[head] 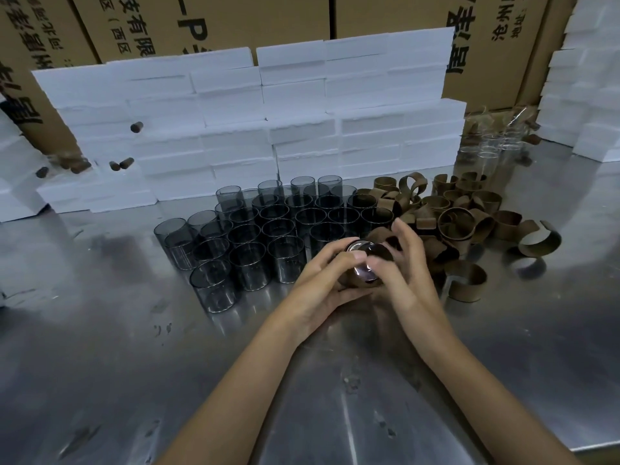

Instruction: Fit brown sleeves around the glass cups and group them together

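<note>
Both hands meet over the metal table around one glass cup (pixel 364 261) tipped toward me, its base facing the camera. My left hand (pixel 318 283) grips the cup from the left and below. My right hand (pixel 399 270) holds a brown sleeve (pixel 380 251) against the cup's right side, thumb across the base, fingers curled over the sleeve. A block of several dark glass cups (pixel 268 229) stands upright just left and behind. A heap of curled brown sleeves (pixel 453 216) lies to the right.
The steel table (pixel 134 364) is shiny and reflective. A wall of white foam blocks (pixel 251 122) runs behind the cups, with cardboard boxes (pixel 235 18) beyond. Several clear cups (pixel 493 146) sit at the back right beside more foam (pixel 590 95).
</note>
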